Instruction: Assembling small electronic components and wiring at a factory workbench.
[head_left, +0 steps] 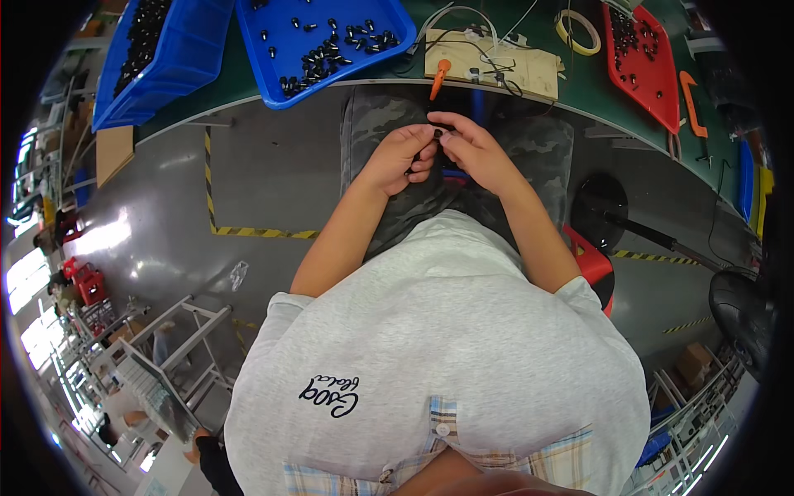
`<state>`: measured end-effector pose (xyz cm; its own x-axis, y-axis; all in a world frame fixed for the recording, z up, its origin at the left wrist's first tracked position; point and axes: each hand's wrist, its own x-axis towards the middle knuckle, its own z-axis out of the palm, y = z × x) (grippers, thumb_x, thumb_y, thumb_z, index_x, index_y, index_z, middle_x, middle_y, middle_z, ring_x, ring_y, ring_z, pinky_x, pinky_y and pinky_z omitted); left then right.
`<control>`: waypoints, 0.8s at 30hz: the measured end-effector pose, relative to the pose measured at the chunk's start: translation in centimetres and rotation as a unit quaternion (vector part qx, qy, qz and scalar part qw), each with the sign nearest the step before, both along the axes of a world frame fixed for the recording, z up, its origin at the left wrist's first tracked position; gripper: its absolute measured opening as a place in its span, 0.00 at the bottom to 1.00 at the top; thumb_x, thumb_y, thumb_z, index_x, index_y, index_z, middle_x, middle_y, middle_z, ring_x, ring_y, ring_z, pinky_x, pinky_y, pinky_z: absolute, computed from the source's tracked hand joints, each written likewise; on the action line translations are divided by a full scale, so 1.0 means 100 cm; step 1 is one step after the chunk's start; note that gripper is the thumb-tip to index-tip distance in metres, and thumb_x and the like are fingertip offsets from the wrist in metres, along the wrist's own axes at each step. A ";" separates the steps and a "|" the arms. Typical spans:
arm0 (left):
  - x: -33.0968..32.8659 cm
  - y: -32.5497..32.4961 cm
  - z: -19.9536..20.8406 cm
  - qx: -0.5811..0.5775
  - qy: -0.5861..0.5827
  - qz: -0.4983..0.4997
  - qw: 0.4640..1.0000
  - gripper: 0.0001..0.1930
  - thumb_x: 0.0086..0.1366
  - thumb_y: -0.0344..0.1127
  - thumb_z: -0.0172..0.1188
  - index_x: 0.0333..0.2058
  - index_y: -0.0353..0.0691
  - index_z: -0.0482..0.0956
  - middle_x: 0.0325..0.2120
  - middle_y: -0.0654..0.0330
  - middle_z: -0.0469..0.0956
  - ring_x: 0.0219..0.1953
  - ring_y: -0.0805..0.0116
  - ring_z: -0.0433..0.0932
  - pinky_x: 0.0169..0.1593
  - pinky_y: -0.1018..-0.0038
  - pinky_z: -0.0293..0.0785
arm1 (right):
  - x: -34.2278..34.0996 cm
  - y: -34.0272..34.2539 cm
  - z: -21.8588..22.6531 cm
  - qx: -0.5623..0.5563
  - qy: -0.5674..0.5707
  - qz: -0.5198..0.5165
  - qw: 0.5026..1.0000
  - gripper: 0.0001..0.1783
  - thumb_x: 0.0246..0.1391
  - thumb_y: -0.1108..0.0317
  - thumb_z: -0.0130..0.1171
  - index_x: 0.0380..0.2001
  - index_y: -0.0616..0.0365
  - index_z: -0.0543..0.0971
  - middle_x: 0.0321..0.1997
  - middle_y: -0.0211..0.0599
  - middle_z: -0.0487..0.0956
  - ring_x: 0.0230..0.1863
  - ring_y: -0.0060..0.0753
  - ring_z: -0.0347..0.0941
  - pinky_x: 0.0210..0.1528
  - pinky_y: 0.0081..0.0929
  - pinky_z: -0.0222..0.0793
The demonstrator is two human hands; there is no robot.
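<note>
Over my lap, just off the bench's front edge, my two hands meet fingertip to fingertip. My left hand (402, 159) is closed, thumb and forefinger pinching a small black part (438, 133). More dark bits show between its curled lower fingers, too small to name. My right hand (480, 154) comes in from the other side, its thumb and forefinger on the same black part. Straight ahead, the blue tray (285, 101) holds many loose black pieces (322, 62) with shiny ends. An orange-handled tool (442, 74) lies at the edge of a wooden board (538, 74) with cables and small fittings.
A deep blue bin (186, 50) of black pieces stands at left. To the right are a tape roll (577, 33), a red tray (666, 103) with dark pieces and an orange hooked tool (691, 103). A black fan (738, 310) and red stool (592, 263) stand beside me.
</note>
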<state>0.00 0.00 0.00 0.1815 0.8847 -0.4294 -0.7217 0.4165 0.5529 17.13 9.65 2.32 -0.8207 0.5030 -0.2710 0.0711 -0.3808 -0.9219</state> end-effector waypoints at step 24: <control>0.009 -0.001 0.000 -0.015 0.103 0.033 0.994 0.11 0.74 0.40 0.57 0.42 0.38 0.80 0.19 0.70 0.66 0.18 0.81 0.61 0.19 0.82 0.56 | 0.016 0.008 0.021 0.109 -0.091 0.038 0.989 0.27 0.66 0.72 0.52 0.68 0.60 0.67 0.34 0.32 0.80 0.40 0.21 0.75 0.49 0.22 0.71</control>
